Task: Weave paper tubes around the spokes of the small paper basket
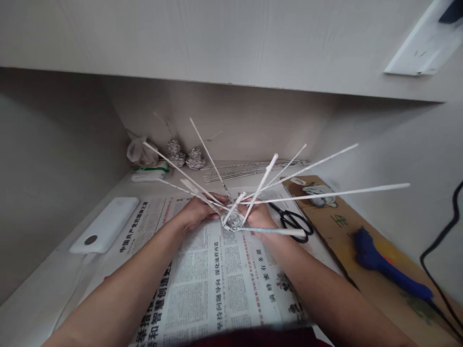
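Observation:
Between my two hands, low over the newspaper, is a small woven paper base [234,220] with several rolled paper sticks [300,197] fanning out of it upward and to both sides. My left hand [203,208] grips it from the left, its fingers curled around the edge behind the sticks. From the right, my right hand [257,212] holds the same piece, partly covered by sticks that cross in front. Fingertips of both hands are largely hidden. Black-handled scissors [294,224] lie just right of my right hand.
Newspaper [206,284] covers the desk. A white power bank [106,224] with a cable lies left. At right, a blue glue gun [390,270] rests on cardboard [334,217]. Behind are two woven gourd shapes [176,153], spare paper sticks [249,168] and a plastic bag [141,152]. A panel [217,43] overhangs.

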`<state>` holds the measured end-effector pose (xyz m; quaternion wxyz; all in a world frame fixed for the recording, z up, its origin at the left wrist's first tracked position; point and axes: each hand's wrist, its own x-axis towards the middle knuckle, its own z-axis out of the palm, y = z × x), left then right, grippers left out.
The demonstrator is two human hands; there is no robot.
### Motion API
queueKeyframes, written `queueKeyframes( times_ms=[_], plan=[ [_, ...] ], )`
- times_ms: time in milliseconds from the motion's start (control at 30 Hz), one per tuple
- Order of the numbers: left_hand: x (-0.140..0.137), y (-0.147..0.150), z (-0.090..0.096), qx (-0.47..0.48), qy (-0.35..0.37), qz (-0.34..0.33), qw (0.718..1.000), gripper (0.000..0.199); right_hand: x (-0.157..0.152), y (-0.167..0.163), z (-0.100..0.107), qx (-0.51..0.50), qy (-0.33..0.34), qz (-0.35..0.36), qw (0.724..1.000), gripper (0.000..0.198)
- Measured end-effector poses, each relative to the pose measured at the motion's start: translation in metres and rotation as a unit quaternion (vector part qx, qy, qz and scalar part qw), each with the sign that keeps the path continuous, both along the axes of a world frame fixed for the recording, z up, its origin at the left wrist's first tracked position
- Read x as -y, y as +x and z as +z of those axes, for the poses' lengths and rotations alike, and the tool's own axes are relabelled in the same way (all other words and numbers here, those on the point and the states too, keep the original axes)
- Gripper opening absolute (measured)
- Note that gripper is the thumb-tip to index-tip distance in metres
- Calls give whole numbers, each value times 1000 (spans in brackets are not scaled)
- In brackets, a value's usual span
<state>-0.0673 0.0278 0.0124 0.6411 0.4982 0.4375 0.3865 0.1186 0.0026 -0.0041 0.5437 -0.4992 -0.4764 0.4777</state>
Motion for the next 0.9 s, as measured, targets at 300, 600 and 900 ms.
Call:
queueKeyframes(
  times_ms=[300,600,900],
  plan=[
    [4,20,-11,-1,30,84,996,36,5,-2,6,1,5,16,1000,25],
    [13,23,-3,-24,123,88,988,28,8,-3,6,20,8,21,1000,23],
    [12,25,-13,-66,134,126,981,31,7,-6,2,-9,-24,11,1000,26]
  ],
)
